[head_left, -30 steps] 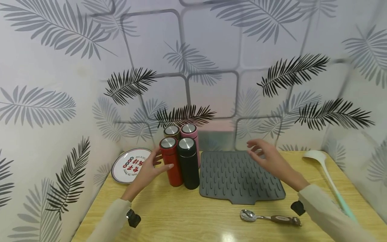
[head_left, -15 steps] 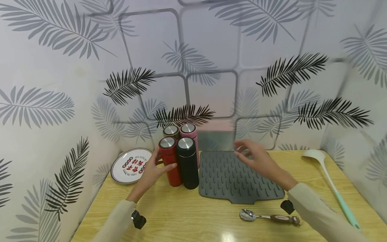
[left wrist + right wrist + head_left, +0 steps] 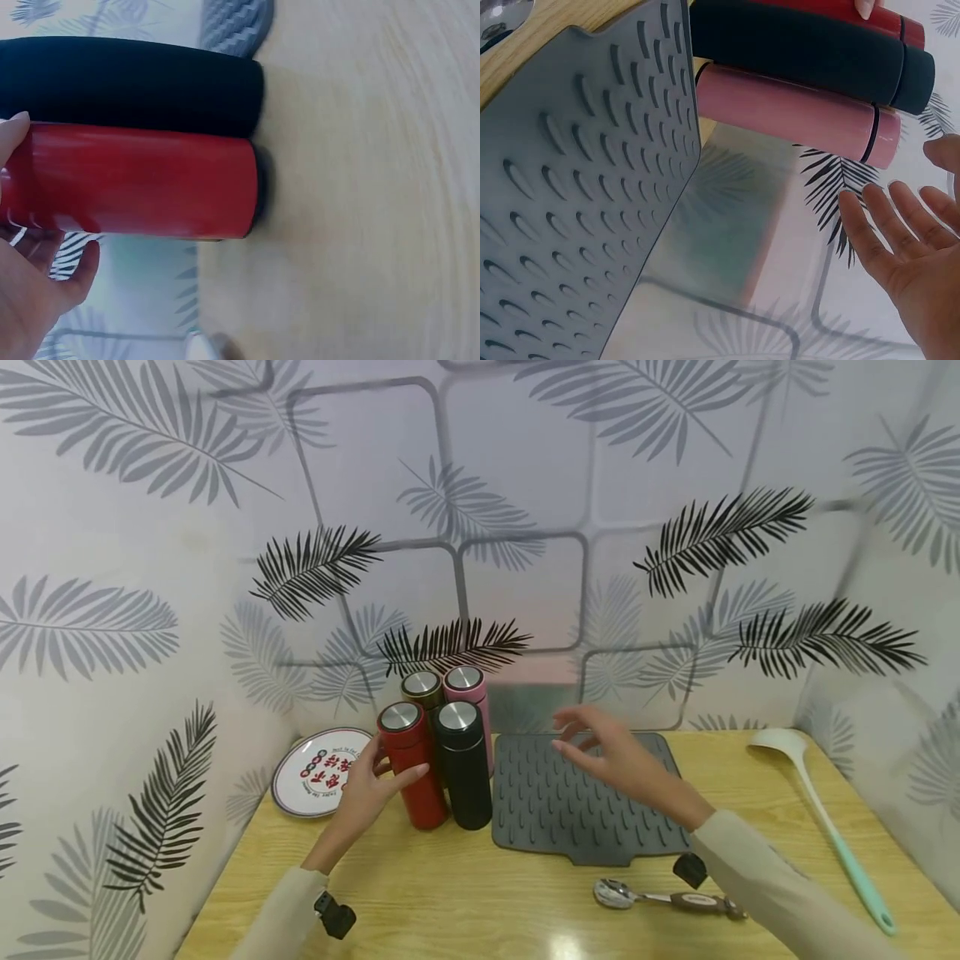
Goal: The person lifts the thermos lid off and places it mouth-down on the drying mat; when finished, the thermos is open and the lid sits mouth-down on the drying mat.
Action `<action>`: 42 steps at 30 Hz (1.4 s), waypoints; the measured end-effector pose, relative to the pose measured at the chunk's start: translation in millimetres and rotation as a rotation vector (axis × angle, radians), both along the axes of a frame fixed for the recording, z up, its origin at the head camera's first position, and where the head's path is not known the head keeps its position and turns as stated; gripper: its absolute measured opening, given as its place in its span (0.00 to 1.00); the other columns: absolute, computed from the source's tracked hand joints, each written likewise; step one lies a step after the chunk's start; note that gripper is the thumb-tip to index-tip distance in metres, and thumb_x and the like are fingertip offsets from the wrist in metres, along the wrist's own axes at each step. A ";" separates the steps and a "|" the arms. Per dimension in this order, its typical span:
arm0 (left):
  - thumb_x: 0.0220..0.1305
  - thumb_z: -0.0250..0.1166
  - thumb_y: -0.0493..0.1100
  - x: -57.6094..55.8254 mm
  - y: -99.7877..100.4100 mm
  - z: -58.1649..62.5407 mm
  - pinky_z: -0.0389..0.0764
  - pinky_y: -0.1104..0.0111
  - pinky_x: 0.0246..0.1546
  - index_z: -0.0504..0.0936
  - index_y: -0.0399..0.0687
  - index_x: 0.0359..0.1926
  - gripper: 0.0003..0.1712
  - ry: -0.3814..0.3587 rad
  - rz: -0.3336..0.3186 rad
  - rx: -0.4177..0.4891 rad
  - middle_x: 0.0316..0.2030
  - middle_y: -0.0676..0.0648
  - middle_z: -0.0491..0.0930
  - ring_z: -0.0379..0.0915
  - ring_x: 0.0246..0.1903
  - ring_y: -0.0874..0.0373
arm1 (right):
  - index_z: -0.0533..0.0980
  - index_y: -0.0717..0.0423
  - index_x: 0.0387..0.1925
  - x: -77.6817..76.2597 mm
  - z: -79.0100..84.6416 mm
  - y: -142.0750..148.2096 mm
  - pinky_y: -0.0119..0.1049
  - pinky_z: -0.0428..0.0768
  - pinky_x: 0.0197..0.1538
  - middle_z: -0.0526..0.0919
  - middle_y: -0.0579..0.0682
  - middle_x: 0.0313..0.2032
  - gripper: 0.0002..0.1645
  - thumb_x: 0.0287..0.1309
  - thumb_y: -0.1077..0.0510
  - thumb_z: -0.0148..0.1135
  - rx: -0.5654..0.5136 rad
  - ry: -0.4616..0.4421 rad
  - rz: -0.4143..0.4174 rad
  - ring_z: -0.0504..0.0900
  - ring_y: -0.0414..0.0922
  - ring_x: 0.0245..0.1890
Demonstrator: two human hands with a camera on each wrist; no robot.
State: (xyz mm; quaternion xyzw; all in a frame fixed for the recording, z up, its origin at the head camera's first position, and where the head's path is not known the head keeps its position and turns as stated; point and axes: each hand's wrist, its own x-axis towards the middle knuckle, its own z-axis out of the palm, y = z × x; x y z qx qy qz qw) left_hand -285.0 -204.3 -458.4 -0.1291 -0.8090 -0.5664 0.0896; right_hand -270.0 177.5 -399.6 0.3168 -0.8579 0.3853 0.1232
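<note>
My left hand point(image 3: 369, 787) grips a red thermos bottle point(image 3: 423, 781) from its left side, thumb across the front and fingers behind. The bottle leans, its lid tipped left. Beside it on the right stands a black thermos point(image 3: 469, 781), upright. Behind these two are a pink thermos point(image 3: 482, 714) and an olive one point(image 3: 422, 687), both partly hidden. Above the grey ribbed mat point(image 3: 525, 827) hovers my right hand point(image 3: 611, 760), holding nothing, fingers loosely bent. In the right wrist view that hand point(image 3: 922, 247) is spread near the lid of the pink bottle point(image 3: 795, 112).
A white plate with red lettering point(image 3: 300, 777) lies at the back left, behind my left hand. In front of the mat lies a spoon point(image 3: 652, 898), partly covered by my right sleeve. A white ladle with a green handle point(image 3: 817, 802) lies along the right side.
My left hand has closed round the red thermos and tipped its top left, away from the black one. My right hand has moved left over the mat toward the bottles.
</note>
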 end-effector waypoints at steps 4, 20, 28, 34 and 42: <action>0.65 0.75 0.46 5.4 -12.5 17.9 0.74 0.50 0.68 0.67 0.48 0.74 0.41 0.044 0.008 -0.031 0.65 0.43 0.78 0.76 0.65 0.47 | 0.74 0.59 0.64 2.7 3.8 -3.4 0.47 0.87 0.50 0.82 0.55 0.58 0.24 0.70 0.60 0.67 -0.008 -0.016 0.028 0.85 0.51 0.52; 0.59 0.78 0.38 49.0 9.3 72.2 0.79 0.73 0.59 0.72 0.50 0.71 0.40 0.234 -0.068 -0.058 0.59 0.48 0.82 0.80 0.56 0.60 | 0.70 0.51 0.69 19.5 12.6 -21.8 0.43 0.87 0.53 0.79 0.51 0.63 0.32 0.67 0.54 0.71 -0.083 -0.046 0.109 0.83 0.51 0.57; 0.57 0.79 0.41 64.8 42.4 71.8 0.82 0.61 0.58 0.74 0.55 0.69 0.40 0.224 -0.196 -0.069 0.57 0.52 0.82 0.80 0.57 0.55 | 0.67 0.44 0.72 29.6 26.7 -24.4 0.40 0.86 0.50 0.79 0.45 0.62 0.35 0.68 0.51 0.70 -0.084 -0.085 0.132 0.83 0.47 0.58; 0.57 0.80 0.46 68.1 61.7 70.1 0.85 0.60 0.50 0.73 0.58 0.68 0.39 0.244 -0.296 -0.154 0.55 0.55 0.81 0.82 0.49 0.58 | 0.64 0.44 0.75 33.9 29.9 -22.8 0.40 0.87 0.46 0.80 0.47 0.61 0.37 0.70 0.52 0.69 -0.093 -0.076 0.140 0.83 0.47 0.58; 0.55 0.81 0.44 70.1 76.7 68.4 0.87 0.64 0.45 0.75 0.52 0.67 0.39 0.302 -0.313 -0.240 0.54 0.53 0.80 0.81 0.48 0.57 | 0.64 0.47 0.75 43.0 33.3 -19.3 0.38 0.88 0.43 0.81 0.50 0.61 0.37 0.70 0.54 0.68 -0.094 -0.069 0.146 0.84 0.48 0.55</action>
